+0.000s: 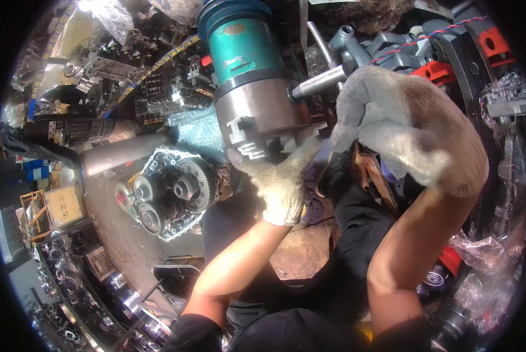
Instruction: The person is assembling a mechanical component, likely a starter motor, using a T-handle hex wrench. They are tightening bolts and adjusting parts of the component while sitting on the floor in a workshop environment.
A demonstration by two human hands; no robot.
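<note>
A steel chuck (263, 105) sits on the end of a green cylindrical machine head (243, 47), and pale marks show on its stepped jaws. My left hand (279, 186), in a whitish work glove, reaches up to the chuck's lower end. Its thumb is on one side and its fingers are on the other, closed around a dark part there that I cannot make out. From the chuck's side sticks out a T-handled chuck key (321, 82). My right hand (412, 126), also gloved, is bent with curled fingers at the key's crossbar, hiding its lower end.
An opened gear case (175, 190) stands on the floor to the left. Metal parts (69, 287) crowd the lower left. Grey castings (357, 50) and red brackets (439, 71) are at the far right, and crumpled plastic wrap (480, 276) lies nearer.
</note>
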